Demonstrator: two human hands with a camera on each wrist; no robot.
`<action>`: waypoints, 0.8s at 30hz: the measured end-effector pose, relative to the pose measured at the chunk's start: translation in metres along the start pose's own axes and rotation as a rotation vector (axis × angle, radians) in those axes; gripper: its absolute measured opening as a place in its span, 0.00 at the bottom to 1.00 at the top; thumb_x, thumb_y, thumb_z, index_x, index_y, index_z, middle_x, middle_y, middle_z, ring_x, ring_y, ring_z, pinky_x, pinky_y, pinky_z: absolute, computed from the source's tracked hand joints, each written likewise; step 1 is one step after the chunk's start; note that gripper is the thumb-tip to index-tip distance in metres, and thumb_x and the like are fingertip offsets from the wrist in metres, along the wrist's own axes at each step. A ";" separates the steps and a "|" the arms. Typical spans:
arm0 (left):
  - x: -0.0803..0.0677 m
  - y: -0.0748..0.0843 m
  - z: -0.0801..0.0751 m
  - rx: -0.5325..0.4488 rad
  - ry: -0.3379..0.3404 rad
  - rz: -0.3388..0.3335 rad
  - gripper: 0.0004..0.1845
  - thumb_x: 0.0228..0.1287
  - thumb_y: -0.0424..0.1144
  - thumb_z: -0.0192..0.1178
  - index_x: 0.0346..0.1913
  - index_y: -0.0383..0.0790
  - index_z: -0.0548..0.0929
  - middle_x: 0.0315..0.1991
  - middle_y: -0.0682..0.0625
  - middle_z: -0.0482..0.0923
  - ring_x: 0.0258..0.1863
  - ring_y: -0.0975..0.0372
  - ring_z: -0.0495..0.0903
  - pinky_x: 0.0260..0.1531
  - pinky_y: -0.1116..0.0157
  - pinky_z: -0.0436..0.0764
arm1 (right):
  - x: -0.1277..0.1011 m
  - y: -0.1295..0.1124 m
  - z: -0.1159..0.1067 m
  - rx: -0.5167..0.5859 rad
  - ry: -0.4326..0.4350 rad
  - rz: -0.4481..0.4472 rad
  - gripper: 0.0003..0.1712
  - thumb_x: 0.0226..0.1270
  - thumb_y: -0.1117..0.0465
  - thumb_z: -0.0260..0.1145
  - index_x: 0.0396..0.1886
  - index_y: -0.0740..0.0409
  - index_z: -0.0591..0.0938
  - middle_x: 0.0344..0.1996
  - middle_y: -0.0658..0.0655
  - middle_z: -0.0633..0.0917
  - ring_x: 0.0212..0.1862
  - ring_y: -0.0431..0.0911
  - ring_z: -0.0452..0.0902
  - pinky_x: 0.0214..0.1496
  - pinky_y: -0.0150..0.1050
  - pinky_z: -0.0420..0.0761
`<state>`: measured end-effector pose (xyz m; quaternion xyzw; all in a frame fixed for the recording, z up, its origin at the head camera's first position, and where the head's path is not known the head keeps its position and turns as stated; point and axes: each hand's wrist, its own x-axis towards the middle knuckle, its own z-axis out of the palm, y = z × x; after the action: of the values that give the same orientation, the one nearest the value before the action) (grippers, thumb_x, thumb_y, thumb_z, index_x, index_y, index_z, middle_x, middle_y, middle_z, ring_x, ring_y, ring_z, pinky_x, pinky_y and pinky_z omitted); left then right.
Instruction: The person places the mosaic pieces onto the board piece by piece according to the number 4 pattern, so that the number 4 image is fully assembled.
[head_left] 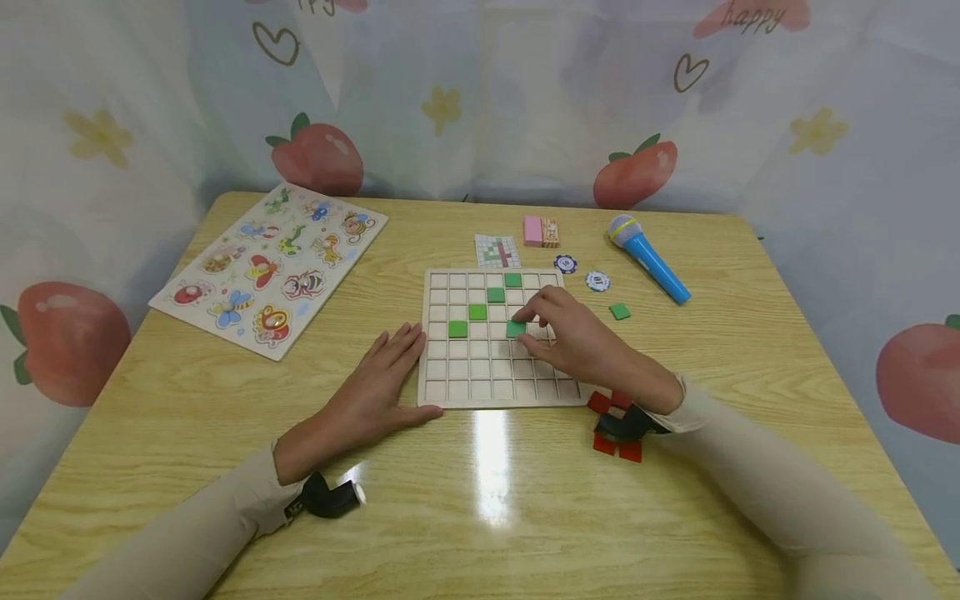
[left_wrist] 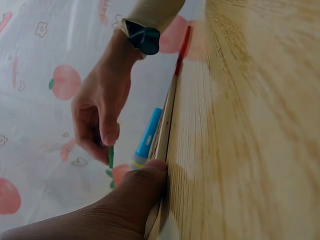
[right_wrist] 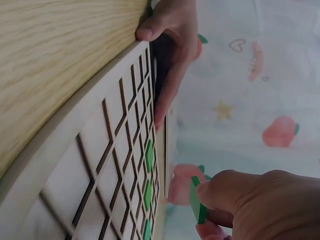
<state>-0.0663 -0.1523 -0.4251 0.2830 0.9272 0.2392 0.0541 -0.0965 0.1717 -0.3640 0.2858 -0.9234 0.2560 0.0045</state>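
Observation:
A pale wooden grid board [head_left: 480,392] lies mid-table, with several green square tiles [head_left: 477,312] set in its cells along a diagonal. My right hand [head_left: 573,337] pinches another green tile [right_wrist: 197,200] between thumb and fingers, held above the board's right half, apart from the surface in the right wrist view. My left hand [head_left: 375,387] lies with its fingers extended along the board's left edge, its thumb [left_wrist: 150,172] touching the near left corner. A small printed pattern card [head_left: 497,251] rests just beyond the board.
Red tiles [head_left: 630,451] lie under the right wrist. One loose green tile [head_left: 619,311], two poker chips [head_left: 597,281], a pink box [head_left: 532,231] and a blue toy microphone [head_left: 656,265] are at the right and back. An insect puzzle board [head_left: 247,321] occupies the left.

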 end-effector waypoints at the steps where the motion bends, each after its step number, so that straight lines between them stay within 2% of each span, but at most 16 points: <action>1: 0.000 0.000 0.000 0.000 -0.002 -0.003 0.60 0.62 0.61 0.75 0.85 0.31 0.56 0.87 0.38 0.52 0.88 0.47 0.50 0.89 0.46 0.46 | 0.003 -0.003 0.002 0.002 -0.017 -0.012 0.14 0.72 0.62 0.74 0.54 0.61 0.85 0.52 0.60 0.82 0.48 0.51 0.80 0.51 0.45 0.88; 8: -0.002 -0.002 0.000 0.008 0.010 0.005 0.60 0.62 0.62 0.75 0.84 0.32 0.57 0.87 0.39 0.53 0.88 0.47 0.51 0.89 0.46 0.47 | 0.025 -0.024 0.018 -0.004 -0.095 -0.092 0.14 0.72 0.60 0.75 0.53 0.58 0.87 0.50 0.57 0.84 0.52 0.50 0.79 0.53 0.44 0.86; 12: -0.002 -0.002 0.000 0.006 0.019 0.010 0.60 0.62 0.62 0.75 0.84 0.32 0.57 0.87 0.39 0.53 0.88 0.47 0.51 0.89 0.46 0.48 | 0.036 -0.032 0.028 -0.013 -0.127 -0.145 0.10 0.72 0.59 0.75 0.48 0.56 0.88 0.46 0.57 0.84 0.49 0.49 0.77 0.51 0.43 0.83; 16: -0.001 -0.002 0.000 0.001 0.017 0.011 0.60 0.61 0.62 0.75 0.84 0.32 0.57 0.87 0.39 0.53 0.88 0.47 0.51 0.89 0.46 0.48 | 0.044 -0.034 0.036 -0.037 -0.156 -0.142 0.06 0.73 0.58 0.74 0.44 0.54 0.88 0.43 0.56 0.83 0.45 0.47 0.75 0.46 0.40 0.81; 24: 0.000 -0.002 0.000 0.001 0.018 0.015 0.60 0.61 0.62 0.75 0.84 0.31 0.58 0.87 0.38 0.54 0.88 0.47 0.52 0.89 0.46 0.48 | 0.053 -0.033 0.044 -0.081 -0.171 -0.168 0.03 0.73 0.58 0.74 0.40 0.51 0.87 0.39 0.55 0.83 0.42 0.45 0.74 0.43 0.38 0.79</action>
<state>-0.0672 -0.1536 -0.4261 0.2877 0.9256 0.2419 0.0439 -0.1176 0.0997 -0.3782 0.3824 -0.9028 0.1922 -0.0412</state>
